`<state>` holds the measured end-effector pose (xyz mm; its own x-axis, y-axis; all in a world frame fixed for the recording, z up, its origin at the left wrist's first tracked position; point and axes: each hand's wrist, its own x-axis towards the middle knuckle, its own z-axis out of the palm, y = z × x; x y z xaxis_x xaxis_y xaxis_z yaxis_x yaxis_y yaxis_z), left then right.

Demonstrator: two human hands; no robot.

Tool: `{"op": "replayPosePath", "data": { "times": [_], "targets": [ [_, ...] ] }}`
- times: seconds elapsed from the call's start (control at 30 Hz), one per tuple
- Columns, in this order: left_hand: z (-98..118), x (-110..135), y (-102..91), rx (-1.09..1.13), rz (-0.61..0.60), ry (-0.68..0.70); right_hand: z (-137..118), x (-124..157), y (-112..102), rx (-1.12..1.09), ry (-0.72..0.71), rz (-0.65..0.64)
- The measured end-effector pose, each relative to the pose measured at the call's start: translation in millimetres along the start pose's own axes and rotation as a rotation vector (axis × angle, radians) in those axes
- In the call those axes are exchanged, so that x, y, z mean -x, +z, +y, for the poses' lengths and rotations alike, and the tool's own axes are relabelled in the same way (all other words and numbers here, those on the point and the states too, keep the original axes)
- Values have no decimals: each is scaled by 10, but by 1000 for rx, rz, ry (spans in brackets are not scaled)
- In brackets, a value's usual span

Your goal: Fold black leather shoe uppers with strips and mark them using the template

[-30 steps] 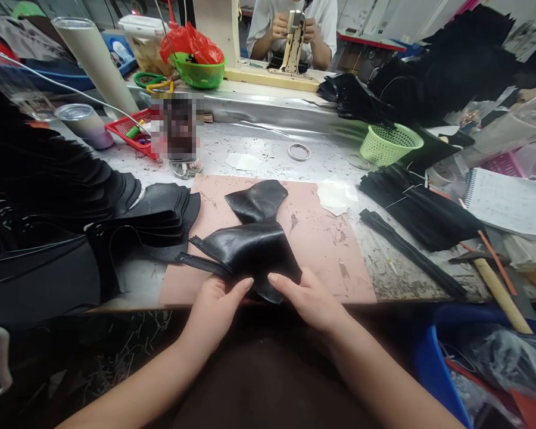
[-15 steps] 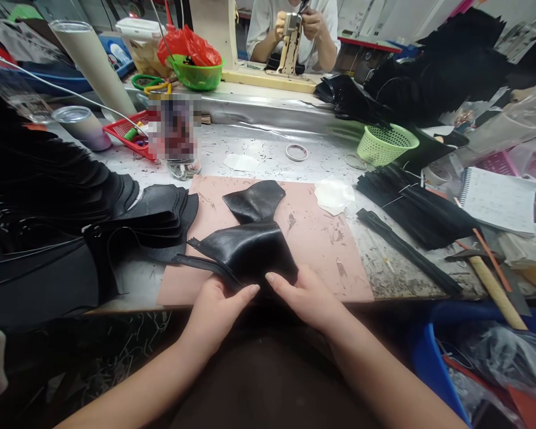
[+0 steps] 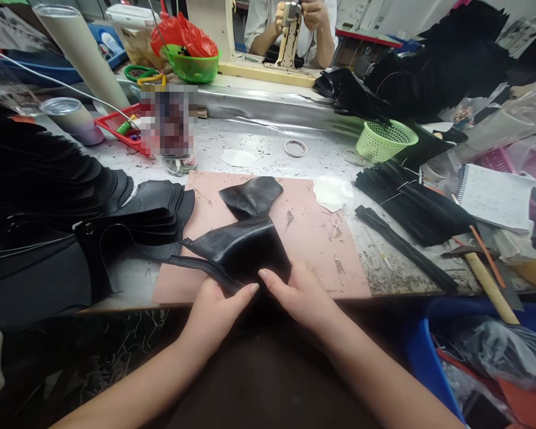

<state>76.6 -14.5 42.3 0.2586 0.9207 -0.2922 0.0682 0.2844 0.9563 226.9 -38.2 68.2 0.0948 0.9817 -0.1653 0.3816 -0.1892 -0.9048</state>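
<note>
At the front edge of the pink board (image 3: 326, 250), my left hand (image 3: 218, 307) is closed on a black zipper (image 3: 212, 268), thumb on top and fingers hidden underneath. My right hand (image 3: 297, 292) grips the lower right edge of a shiny black leather piece (image 3: 245, 247), its thumb lying on the surface. The zipper runs along the near edge of this leather, and its loose tail points left. Whether the two are joined cannot be made out. Just beyond, a second black leather piece (image 3: 252, 195) rests on the board, partly under the held one.
Stacked black leather pieces (image 3: 156, 202) crowd the left. To the right lie bundled black zippers (image 3: 411, 199), a hammer (image 3: 491, 286) and a notebook (image 3: 495, 196). A tape roll (image 3: 295, 149) and green basket (image 3: 384, 143) stand farther back. Across the bench, a person works at a machine (image 3: 290, 36).
My right hand has shifted slightly left, toward my left hand, with the leather edge in it. The whole view has moved a little; both holds remain.
</note>
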Motion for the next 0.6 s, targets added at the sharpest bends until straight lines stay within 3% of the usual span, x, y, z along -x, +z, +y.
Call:
{"op": "replayPosePath", "data": {
  "times": [0.23,0.4,0.6],
  "targets": [
    [-17,-21,-13,-180,16,40,46,7,16,-48,-12,-43],
    [-76,-20,-5,-93,2,39,36,8,35,-43,-24,7],
    [-70,5,12,-31,-13,13,99,0,-13,-197,15,-88]
  ]
}}
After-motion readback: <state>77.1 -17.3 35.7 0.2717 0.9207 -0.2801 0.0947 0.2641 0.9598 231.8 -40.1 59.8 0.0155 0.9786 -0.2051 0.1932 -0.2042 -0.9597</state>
